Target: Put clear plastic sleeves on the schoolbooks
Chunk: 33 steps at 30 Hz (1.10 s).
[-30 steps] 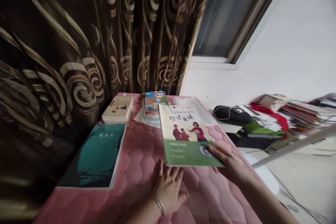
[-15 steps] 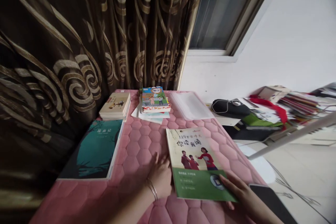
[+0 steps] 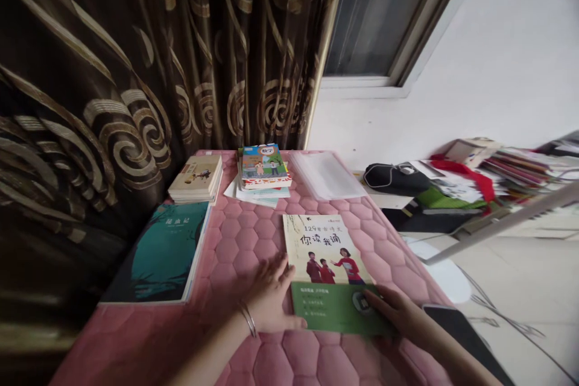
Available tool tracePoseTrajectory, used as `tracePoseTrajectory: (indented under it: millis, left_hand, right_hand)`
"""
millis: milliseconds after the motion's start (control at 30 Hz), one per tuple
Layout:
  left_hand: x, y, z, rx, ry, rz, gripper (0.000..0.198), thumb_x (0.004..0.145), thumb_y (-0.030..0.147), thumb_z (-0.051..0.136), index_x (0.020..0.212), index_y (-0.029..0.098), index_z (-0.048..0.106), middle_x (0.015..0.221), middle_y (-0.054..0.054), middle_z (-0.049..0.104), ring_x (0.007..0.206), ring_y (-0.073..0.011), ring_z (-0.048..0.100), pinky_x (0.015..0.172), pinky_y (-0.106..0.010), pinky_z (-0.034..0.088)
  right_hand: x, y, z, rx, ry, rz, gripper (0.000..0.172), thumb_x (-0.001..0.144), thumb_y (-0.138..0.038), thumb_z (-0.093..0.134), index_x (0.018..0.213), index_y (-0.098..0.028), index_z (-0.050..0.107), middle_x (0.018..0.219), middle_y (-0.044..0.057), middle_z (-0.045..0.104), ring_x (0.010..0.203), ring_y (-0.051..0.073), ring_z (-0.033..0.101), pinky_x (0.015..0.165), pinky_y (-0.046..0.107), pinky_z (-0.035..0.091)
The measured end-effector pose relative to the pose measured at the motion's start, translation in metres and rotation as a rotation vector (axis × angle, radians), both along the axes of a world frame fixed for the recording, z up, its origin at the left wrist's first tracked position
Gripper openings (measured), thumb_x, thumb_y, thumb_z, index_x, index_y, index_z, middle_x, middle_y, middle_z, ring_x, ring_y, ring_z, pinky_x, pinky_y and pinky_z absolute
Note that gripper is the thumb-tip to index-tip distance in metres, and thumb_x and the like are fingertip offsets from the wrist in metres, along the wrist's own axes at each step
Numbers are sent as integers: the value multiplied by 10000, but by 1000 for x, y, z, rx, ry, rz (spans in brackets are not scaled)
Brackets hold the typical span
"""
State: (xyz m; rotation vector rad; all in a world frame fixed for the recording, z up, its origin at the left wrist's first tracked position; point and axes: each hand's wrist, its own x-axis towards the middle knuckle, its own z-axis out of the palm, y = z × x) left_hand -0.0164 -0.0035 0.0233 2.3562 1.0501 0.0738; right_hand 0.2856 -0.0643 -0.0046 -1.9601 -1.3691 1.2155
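Observation:
A paperback book (image 3: 323, 253) with a cream top, a green lower band and three figures in red lies on a pink quilted cover (image 3: 253, 265). At its left edge is my left hand (image 3: 274, 295), fingers spread, with the thumb by the lower left corner and two bangles on the wrist. My right hand (image 3: 398, 310) grips the lower right corner, thumb on top of the cover; its other fingers are largely hidden. To the left, a teal book (image 3: 167, 250) lies flat, apart from both hands.
Behind are a stack of beige books (image 3: 196, 178), a pile topped by a colourful textbook (image 3: 265, 166), and clear plastic sleeves (image 3: 328, 175). A patterned curtain (image 3: 203, 42) hangs at the left. Right of the pink surface are a dark pencil case (image 3: 393, 178) and a white lamp pole (image 3: 493, 226).
My left hand has shifted left and opened wider, its thumb now at the book's lower corner. The book sits squarer to me, with my right hand still on it.

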Motion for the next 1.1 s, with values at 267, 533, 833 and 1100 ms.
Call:
tracePoseTrajectory:
  millis: [267, 533, 833, 1100]
  left_hand:
    - [3, -3, -7, 13, 92, -19, 1187, 574, 612, 740, 1499, 125, 175, 1575, -192, 29, 1452, -336, 13, 1169, -547, 60]
    - [2, -4, -11, 69, 39, -13, 1162, 558, 596, 760, 1488, 155, 220, 1575, -180, 95, 1450, -338, 83, 1170, -543, 90]
    - [-2, -4, -26, 115, -6, -45, 1159, 615, 700, 660, 1511, 180, 140, 1583, -146, 56, 1452, -340, 51, 1168, -562, 53]
    - [-3, -5, -28, 108, 25, -60, 1145, 653, 767, 559, 1517, 173, 99, 1582, -141, 0, 1454, -337, 18, 1175, -549, 24]
  right_hand:
    - [3, 6, -4, 200, -336, 58, 488, 825, -613, 335, 600, -233, 542, 683, 75, 689, 667, 242, 626, 609, 323, 449]
    - [1, 2, -6, 177, -397, 65, 463, 846, -586, 287, 681, -247, 556, 789, 101, 716, 779, 275, 661, 691, 347, 451]
    - [5, 1, -14, 203, -374, 63, 487, 866, -604, 286, 693, -249, 571, 786, 77, 717, 770, 256, 665, 671, 321, 464]
    - [8, 0, -23, 294, -501, 59, 489, 900, -572, 281, 692, -245, 581, 738, 74, 714, 706, 225, 674, 606, 280, 487]
